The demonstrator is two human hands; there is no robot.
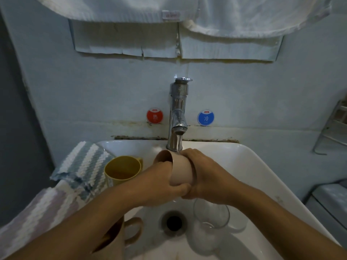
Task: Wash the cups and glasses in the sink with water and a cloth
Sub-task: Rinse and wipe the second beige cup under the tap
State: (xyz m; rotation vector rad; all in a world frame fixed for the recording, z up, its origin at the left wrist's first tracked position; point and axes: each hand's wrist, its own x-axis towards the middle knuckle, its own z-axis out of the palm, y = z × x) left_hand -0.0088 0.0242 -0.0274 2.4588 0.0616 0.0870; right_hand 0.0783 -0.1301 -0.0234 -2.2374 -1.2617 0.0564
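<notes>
Pink cup (pixel 181 170) sits mid-frame under the running faucet (pixel 178 117), right hand (pixel 204 174) gripping its base, left hand (pixel 161 182) clasping it with fingers curled inside the rim.

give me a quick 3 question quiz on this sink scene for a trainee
1. True or false: water runs from the tap onto the pink cup.
2. Which hand has fingers inside the pink cup? A) left hand B) right hand
3. Which things wait in the sink?

Key
1. True.
2. A; the right hand wraps the cup's outside.
3. The yellow mug, a tan mug under the left arm, and a clear glass beside the drain.
</notes>
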